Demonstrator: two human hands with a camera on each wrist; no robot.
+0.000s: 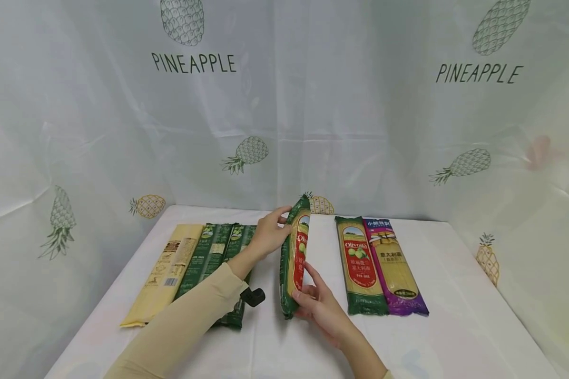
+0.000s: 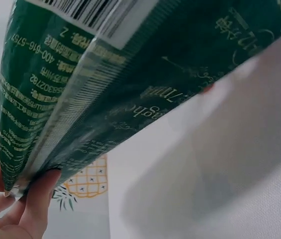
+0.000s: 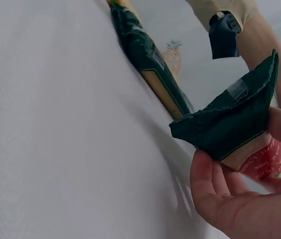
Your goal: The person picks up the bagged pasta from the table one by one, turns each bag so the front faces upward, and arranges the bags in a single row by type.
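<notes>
Both hands grasp the green pasta packet [image 1: 295, 258] on edge above the tabletop [image 1: 455, 326]: left hand [image 1: 267, 234] pinching its far end, right hand [image 1: 320, 305] its near end; likely mid-transfer, next needing a level set-down beside the right-hand packets [image 1: 379, 266]

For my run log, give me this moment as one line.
left hand: holds green pasta packet far end | right hand: holds near end | packet: tilted on edge above table
</notes>
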